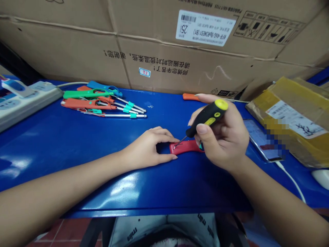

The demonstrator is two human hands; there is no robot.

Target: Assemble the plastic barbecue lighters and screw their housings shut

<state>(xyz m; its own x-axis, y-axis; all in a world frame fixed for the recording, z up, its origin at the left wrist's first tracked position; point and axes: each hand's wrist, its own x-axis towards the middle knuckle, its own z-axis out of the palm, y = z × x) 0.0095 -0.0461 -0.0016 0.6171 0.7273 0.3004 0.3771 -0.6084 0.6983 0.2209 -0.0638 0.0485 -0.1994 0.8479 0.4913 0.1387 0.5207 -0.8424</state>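
Observation:
My right hand (pixel 226 137) is wrapped round a black and yellow screwdriver (pixel 209 116), held at a slant. Its thin shaft points down to the left, with the tip at a small slot near the left end of a red lighter handle (pixel 186 147). That handle lies flat on the blue table (pixel 102 185); its right end is partly hidden behind my right fingers, where a bit of green shows. My left hand (pixel 149 147) steadies the handle's left end between thumb and fingers.
Several long-nozzle lighters (pixel 89 103) in orange, green and blue lie heaped at the back left, beside a white power strip (pixel 28 99). An orange piece (pixel 190 97) lies behind my right hand. At right are a phone (pixel 262 140) with a cable and a taped box (pixel 290 116). A large carton (pixel 87 51) borders the back.

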